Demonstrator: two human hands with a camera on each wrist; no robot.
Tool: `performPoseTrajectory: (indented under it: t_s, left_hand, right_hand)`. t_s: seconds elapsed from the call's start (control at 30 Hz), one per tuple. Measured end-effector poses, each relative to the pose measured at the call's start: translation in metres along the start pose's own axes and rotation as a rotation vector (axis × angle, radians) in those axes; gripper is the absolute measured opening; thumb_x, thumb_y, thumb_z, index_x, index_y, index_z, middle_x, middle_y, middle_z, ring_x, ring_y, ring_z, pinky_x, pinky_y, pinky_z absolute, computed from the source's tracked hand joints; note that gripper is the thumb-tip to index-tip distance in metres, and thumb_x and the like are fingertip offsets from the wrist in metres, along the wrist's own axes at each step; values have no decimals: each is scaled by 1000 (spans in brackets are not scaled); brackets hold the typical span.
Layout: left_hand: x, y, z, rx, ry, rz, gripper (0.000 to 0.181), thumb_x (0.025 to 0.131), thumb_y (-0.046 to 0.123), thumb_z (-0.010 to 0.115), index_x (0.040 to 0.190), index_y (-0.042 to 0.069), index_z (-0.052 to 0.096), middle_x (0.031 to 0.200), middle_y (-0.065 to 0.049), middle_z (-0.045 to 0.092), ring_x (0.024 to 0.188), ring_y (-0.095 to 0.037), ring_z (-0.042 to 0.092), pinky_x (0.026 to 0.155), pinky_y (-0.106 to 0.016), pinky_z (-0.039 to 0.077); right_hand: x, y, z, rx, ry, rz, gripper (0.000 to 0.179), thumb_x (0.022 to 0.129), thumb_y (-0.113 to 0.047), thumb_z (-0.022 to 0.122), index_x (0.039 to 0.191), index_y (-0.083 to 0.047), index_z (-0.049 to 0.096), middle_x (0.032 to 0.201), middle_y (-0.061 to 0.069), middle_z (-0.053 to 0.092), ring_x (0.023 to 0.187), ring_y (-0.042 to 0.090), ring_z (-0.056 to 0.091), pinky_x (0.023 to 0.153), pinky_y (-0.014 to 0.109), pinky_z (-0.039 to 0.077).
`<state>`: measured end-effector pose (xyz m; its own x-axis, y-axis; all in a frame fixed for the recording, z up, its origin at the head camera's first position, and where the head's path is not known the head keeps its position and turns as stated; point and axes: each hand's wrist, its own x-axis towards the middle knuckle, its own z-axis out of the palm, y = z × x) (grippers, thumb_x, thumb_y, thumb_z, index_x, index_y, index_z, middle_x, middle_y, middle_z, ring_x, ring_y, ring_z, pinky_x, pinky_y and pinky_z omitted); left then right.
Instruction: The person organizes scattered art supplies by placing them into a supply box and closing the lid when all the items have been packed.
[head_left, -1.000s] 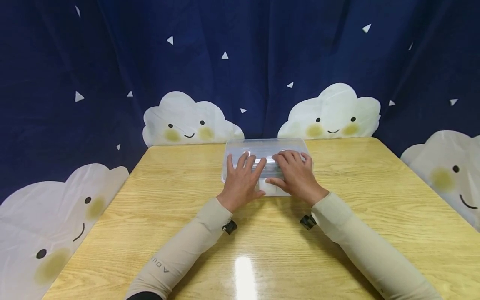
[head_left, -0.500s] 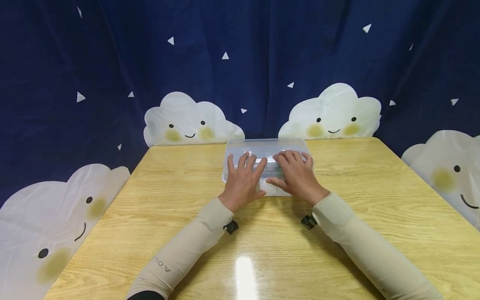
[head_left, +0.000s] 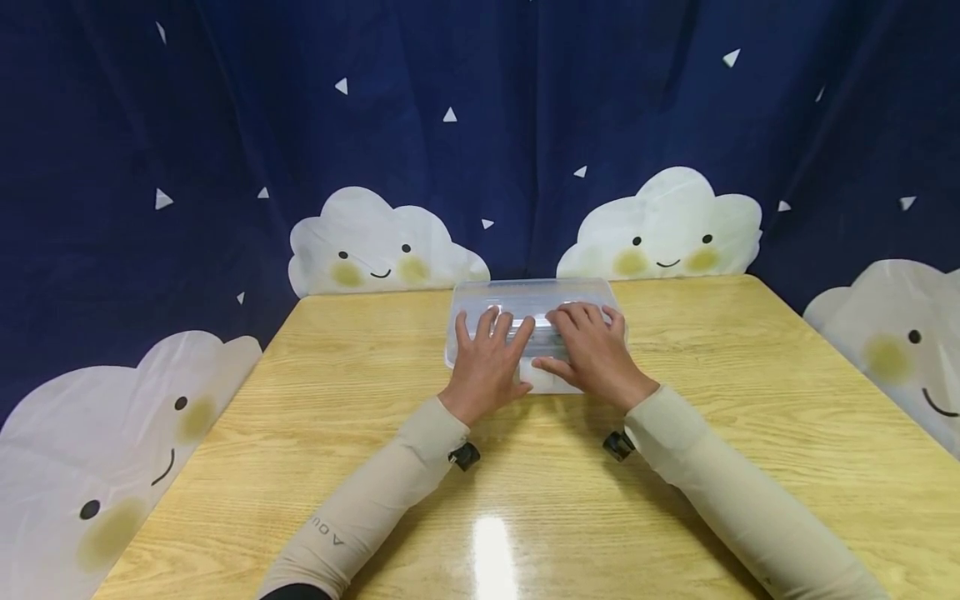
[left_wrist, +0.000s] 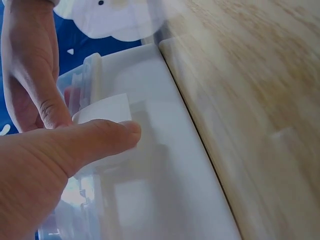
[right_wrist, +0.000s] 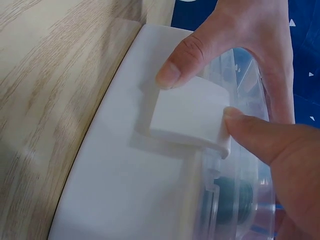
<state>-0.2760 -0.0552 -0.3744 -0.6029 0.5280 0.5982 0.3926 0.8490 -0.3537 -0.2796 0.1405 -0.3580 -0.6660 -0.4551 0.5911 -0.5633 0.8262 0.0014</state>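
Note:
A plastic storage box with a clear lid [head_left: 536, 292] stands at the table's far edge, its white front wall [right_wrist: 120, 175] toward me. On that front is a white latch [right_wrist: 190, 112], tilted out from the wall in the right wrist view. My left hand [head_left: 482, 367] rests spread fingers on the lid, and its thumb lies on the latch's outer edge. My right hand [head_left: 596, 354] lies over the lid's right half, with the thumb pressing the latch's upper end. Something dark green [right_wrist: 239, 200] shows blurred through the clear plastic. The hands cover much of the lid.
The box stands on a light wooden table [head_left: 360, 392]. Behind it hangs a dark blue curtain [head_left: 510, 125] with white cloud figures [head_left: 667, 221]. Small black wrist cameras [head_left: 618, 445] hang below both sleeves.
Both hands stay in the same place on the box. Only a very slight shift of the head view shows.

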Motion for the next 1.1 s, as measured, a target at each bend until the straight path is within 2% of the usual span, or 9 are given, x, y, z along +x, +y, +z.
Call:
performPoseTrajectory:
  t_s: [0.4,0.73,1.1]
  left_hand:
    - [3,1,2,27,10,-13,98,56,69,78,136,21,45,124,-8,57,124,-32,46,95,-66,34]
    - [0,3,5,14,-4,-14,97,56,66,80,136,22,44,123,-8,56,123,-32,46,95,-67,33]
    - [1,1,0,1,6,-13,95,56,63,82,133,22,46,122,-8,57,122,-32,48,94,-66,35]
  right_hand:
    - [1,1,1,-14,35,-28,66,75,-55,74,117,-6,59,116,12,57,110,35,49,94,65,29]
    - [-3,0,3,-11,5,-16,67,75,-55,74,118,-7,60,118,12,57,112,35,48,95,66,28]
    - [-2,1,2,10,-2,-12,68,76,-56,73,120,-7,59,120,12,56,113,35,47,96,65,27]
